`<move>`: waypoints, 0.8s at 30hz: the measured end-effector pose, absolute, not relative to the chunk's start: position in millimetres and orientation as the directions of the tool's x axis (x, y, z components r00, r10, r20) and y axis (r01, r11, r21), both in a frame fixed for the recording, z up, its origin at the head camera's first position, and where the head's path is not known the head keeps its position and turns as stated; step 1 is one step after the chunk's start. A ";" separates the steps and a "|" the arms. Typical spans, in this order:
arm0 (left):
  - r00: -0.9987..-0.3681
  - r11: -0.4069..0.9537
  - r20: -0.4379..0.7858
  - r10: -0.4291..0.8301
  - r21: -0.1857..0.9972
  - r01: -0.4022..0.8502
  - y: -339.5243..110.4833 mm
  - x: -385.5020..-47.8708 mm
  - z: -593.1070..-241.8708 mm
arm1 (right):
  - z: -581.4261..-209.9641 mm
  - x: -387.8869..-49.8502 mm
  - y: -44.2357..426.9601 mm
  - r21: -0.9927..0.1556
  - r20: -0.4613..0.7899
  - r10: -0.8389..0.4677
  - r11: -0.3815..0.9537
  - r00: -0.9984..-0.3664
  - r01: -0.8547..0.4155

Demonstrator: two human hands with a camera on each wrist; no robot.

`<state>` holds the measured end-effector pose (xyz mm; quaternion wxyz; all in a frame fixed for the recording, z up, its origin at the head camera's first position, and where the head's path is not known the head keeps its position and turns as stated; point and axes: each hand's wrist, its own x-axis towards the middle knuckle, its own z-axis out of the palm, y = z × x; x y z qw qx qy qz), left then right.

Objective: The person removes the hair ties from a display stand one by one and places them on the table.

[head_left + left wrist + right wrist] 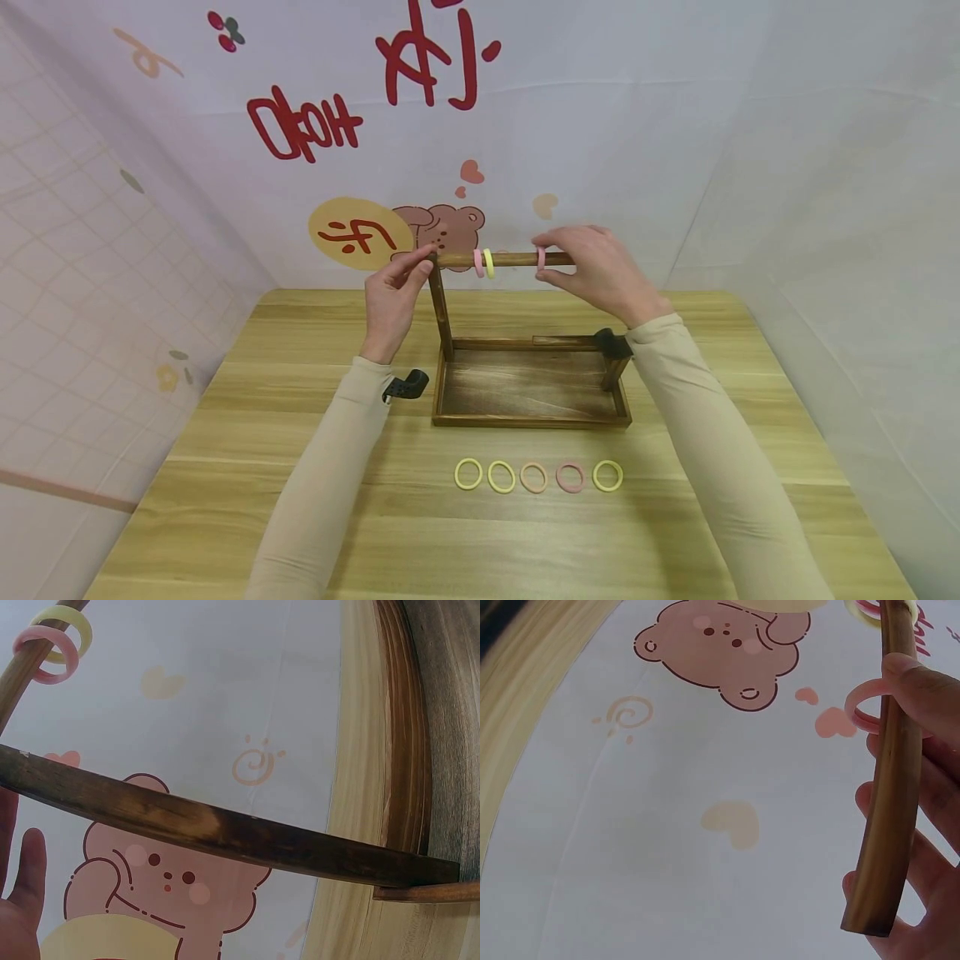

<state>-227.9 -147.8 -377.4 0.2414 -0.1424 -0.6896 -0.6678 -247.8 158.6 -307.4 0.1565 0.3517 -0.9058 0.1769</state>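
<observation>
In the head view, a dark wooden rack has a horizontal rod (pixel 517 259) on an upright post (pixel 441 308). My right hand (pixel 600 267) pinches a pink ring (pixel 541 258) round the rod, between thumb and fingers. The right wrist view shows this pink ring (pixel 864 709) encircling the rod (pixel 892 802), short of its free end. Further left on the rod hang another pink ring (pixel 477 263) and a yellow ring (pixel 490 263), side by side. At the post's top is my left hand (pixel 392 304), fingers extended against it; its thumb (pixel 28 870) stands apart from the wood.
Several rings lie in a row on the wooden table (pixel 405 533) before the rack: yellow ones, an orange ring (pixel 534 490) and a pink one (pixel 570 489). The rack's tray base (pixel 525 421) has a short post (pixel 613 373) at right. A printed white cloth (pixel 622 125) hangs behind.
</observation>
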 end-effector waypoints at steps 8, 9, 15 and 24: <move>-0.832 0.072 0.541 -0.119 0.841 0.537 -149.0 -228.0 -379.0 | -307.1 -247.4 165.3 -0.214 0.446 -0.574 0.676 -0.686 -0.705; -0.832 0.073 0.541 -0.119 0.841 0.536 -149.0 -227.9 -378.9 | -307.1 -247.3 166.1 -0.215 0.451 -0.573 0.675 -0.684 -0.706; -0.833 0.079 0.541 -0.118 0.841 0.535 -149.1 -228.1 -379.2 | -308.0 -247.0 171.4 -0.223 0.456 -0.562 0.679 -0.690 -0.700; -0.831 0.072 0.542 -0.122 0.840 0.537 -149.3 -229.6 -380.8 | -308.2 -246.1 178.3 -0.219 0.480 -0.553 0.676 -0.681 -0.703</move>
